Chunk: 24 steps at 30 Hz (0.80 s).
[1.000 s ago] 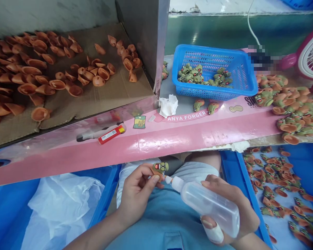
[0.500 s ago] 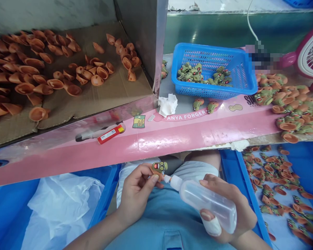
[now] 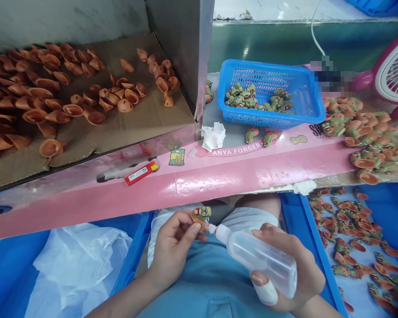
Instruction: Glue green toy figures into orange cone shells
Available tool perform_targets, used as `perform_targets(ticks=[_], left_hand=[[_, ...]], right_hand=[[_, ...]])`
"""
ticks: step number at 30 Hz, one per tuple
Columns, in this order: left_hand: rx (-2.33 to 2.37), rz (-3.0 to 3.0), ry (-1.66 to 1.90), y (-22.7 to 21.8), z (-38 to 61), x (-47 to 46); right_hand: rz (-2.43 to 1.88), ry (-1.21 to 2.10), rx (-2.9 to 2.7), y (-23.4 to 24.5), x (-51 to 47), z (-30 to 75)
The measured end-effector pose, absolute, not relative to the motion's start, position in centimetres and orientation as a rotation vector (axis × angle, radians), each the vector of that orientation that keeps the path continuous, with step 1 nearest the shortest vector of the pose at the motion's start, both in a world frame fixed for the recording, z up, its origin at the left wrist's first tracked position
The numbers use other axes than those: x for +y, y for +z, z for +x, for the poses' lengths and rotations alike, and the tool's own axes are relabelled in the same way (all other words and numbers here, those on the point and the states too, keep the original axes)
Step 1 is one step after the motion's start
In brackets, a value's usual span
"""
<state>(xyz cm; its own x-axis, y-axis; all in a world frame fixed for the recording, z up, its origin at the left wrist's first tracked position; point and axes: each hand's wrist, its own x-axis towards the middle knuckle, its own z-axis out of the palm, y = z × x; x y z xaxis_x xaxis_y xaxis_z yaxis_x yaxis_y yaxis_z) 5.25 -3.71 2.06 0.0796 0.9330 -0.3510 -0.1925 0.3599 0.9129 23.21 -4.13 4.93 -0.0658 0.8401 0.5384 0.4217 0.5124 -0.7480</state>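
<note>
Over my lap, my left hand [image 3: 175, 240] pinches a small figurine [image 3: 202, 214] with a green, bespectacled head and an orange lower part. My right hand [image 3: 285, 256] is wrapped round a translucent squeeze bottle [image 3: 260, 256], its thumb covered by a white wrap. The bottle lies tilted, its narrow nozzle pointing left and meeting the figurine's orange part; whether liquid comes out cannot be seen. Some of the orange part is hidden behind my left fingers.
Orange hollow pieces [image 3: 73, 110] lie on cardboard at left. A blue basket [image 3: 272, 119] holds green heads. Assembled figurines [image 3: 368, 132] pile near a pink fan [image 3: 393, 70]; more fill the right-hand blue tray [image 3: 328, 274]. A red lighter [image 3: 141, 173] and tissue [image 3: 213, 136] lie on the pink table.
The bottle and my right hand have shifted very slightly left. The nozzle stays at the figurine, which my left hand still pinches. The whole view has tilted a little.
</note>
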Motion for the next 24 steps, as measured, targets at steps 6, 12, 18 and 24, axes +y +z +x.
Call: perform_targets(ticks=[6,12,18,24], left_hand=[[1.232,0.635,1.01,1.9,5.1,-3.0],[1.257,0.388,1.203,1.7,3.4,-0.8],[1.207,0.523,1.239,2.5,2.7,0.5],[1.163,0.584,1.214,3.7,3.4,0.8]], right_hand=[[-1.18,0.446,-1.572,3.8,-4.4,23.4],[-1.416,0.698,-1.21,0.5,-1.3,24.3],[-1.353,0.94,-1.264,-1.0,6.0,23.0],[-1.314,0.909,-1.458,-2.9,10.0,21.7]])
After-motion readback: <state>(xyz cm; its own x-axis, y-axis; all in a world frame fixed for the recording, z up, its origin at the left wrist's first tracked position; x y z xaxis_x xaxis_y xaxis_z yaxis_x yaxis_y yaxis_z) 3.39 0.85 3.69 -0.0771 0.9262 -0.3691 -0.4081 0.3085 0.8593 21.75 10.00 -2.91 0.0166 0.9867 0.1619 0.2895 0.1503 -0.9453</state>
